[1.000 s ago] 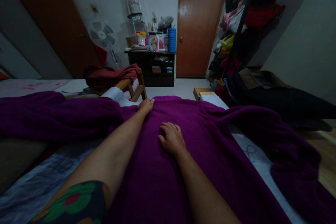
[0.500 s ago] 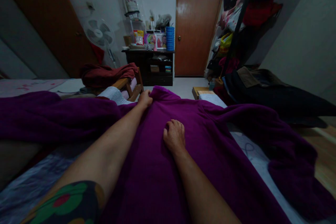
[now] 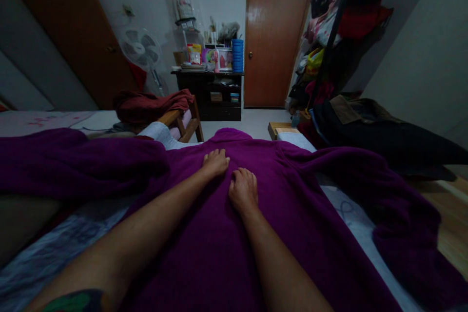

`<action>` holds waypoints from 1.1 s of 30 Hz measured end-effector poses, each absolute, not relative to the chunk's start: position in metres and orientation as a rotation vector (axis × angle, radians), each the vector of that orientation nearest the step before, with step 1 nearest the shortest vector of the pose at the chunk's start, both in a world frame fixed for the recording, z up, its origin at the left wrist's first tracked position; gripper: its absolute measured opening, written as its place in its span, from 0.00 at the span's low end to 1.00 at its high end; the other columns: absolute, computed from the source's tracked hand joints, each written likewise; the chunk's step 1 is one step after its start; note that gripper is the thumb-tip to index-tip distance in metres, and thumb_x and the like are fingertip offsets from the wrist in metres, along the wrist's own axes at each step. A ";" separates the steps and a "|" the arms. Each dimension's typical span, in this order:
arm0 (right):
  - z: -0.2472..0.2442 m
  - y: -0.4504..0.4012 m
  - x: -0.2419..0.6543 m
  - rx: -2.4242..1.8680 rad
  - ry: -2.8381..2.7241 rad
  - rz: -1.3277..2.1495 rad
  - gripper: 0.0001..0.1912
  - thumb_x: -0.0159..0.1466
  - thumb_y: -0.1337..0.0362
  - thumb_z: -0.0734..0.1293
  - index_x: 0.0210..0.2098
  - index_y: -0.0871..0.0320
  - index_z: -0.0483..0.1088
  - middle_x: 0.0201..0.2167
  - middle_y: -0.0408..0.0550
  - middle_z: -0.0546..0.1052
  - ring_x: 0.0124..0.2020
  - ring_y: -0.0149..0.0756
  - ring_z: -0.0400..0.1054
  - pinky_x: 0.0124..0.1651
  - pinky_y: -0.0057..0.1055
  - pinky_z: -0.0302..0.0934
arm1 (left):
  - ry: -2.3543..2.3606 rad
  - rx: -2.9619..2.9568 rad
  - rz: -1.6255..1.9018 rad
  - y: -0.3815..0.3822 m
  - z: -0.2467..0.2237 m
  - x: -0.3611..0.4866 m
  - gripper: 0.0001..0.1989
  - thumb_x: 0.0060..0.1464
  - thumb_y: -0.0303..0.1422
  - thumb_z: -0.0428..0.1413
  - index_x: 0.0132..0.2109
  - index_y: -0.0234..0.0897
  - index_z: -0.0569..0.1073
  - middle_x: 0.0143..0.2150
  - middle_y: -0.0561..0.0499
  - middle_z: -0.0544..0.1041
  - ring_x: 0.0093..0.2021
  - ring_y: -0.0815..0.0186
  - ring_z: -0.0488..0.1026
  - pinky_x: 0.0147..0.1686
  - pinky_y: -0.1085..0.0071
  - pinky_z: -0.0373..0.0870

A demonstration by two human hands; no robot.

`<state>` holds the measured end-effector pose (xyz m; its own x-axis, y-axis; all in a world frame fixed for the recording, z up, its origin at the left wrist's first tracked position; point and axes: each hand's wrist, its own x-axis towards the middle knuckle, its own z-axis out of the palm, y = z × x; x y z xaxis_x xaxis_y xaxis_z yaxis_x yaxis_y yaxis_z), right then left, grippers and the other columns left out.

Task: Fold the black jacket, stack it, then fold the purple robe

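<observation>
A purple long-sleeved sweater [image 3: 204, 243] lies spread out with its collar [image 3: 231, 134] at the far end and its sleeves out to both sides. My left hand [image 3: 216, 162] rests on its upper chest, just below the collar, palm down with the fingers a little apart. Close beside it, slightly nearer to me, my right hand [image 3: 243, 189] lies on the same cloth with its fingers gently bent. Both palms are hidden, and no fold of fabric shows between the fingers of either hand.
Beneath the sweater is a bed with a pale patterned sheet [image 3: 351, 209]. Dark clothes [image 3: 387, 131] are heaped at the right. A reddish-brown cloth [image 3: 149, 106] hangs over a wooden frame [image 3: 188, 129] at the left. Farther back stand a fan [image 3: 141, 48] and a dark cabinet [image 3: 204, 95].
My left hand has let go of the sweater beside the collar and moved down and right onto the chest. The collar now lies flatter. My right hand has hardly moved.
</observation>
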<state>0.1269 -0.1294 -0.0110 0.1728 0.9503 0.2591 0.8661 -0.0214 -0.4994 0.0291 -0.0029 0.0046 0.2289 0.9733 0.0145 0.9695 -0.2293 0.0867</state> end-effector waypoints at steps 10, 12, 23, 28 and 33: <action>-0.007 -0.126 0.149 -2.296 -1.749 0.304 0.32 0.65 0.51 0.57 0.65 0.55 0.56 0.69 0.55 0.49 0.70 0.51 0.37 0.66 0.54 0.31 | 1.943 2.427 0.257 -0.032 -0.026 0.025 0.36 0.59 0.56 0.36 0.69 0.44 0.51 0.71 0.41 0.50 0.69 0.44 0.45 0.63 0.41 0.43; -0.006 -0.125 0.152 -2.332 -1.769 0.321 0.34 0.65 0.48 0.56 0.66 0.54 0.53 0.70 0.55 0.46 0.70 0.51 0.35 0.66 0.54 0.31 | 1.939 2.430 0.280 -0.033 -0.024 0.026 0.37 0.58 0.57 0.37 0.69 0.43 0.52 0.71 0.40 0.51 0.69 0.44 0.45 0.63 0.42 0.42; 0.053 -0.043 0.195 -2.383 -2.043 0.342 0.22 0.66 0.55 0.57 0.52 0.59 0.72 0.52 0.61 0.74 0.53 0.47 0.69 0.52 0.37 0.60 | 1.937 2.415 0.328 -0.037 -0.023 0.026 0.40 0.56 0.59 0.38 0.69 0.43 0.52 0.70 0.41 0.52 0.69 0.44 0.45 0.63 0.43 0.40; 0.061 0.003 0.218 -2.338 -1.983 0.081 0.25 0.68 0.56 0.55 0.60 0.62 0.63 0.62 0.62 0.64 0.65 0.50 0.52 0.63 0.46 0.46 | 1.924 2.418 0.318 -0.039 -0.020 0.026 0.39 0.56 0.58 0.38 0.69 0.43 0.52 0.71 0.41 0.51 0.69 0.44 0.45 0.64 0.43 0.40; 0.048 0.032 0.224 -2.332 -2.027 0.131 0.28 0.69 0.49 0.52 0.56 0.61 0.68 0.60 0.59 0.67 0.66 0.50 0.49 0.66 0.50 0.34 | 1.930 2.406 0.313 -0.039 -0.020 0.026 0.39 0.56 0.58 0.38 0.69 0.43 0.51 0.71 0.42 0.51 0.69 0.45 0.44 0.64 0.43 0.39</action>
